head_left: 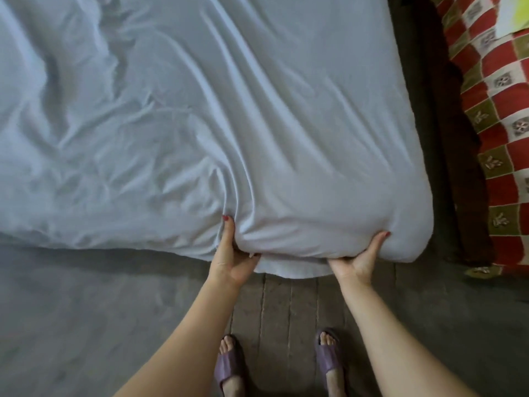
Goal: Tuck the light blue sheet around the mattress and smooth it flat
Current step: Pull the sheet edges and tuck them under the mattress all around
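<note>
The light blue sheet (200, 110) lies over the mattress (329, 242), drawn fairly taut near its right-hand corner but deeply creased across the top further left. At the near edge of the mattress, the left hand (232, 253) and right hand (360, 259) grip cloth and edge together, thumbs on top, the other fingers curled underneath out of sight. A loose hem (286, 272) hangs below the mattress between the hands, so tucking looks unfinished and smoothing is hardly begun. A red patterned blanket (498, 138) lies right of the mattress, past a narrow gap; purple slippers (229, 368) stand on the floor (86, 310) below it.
</note>
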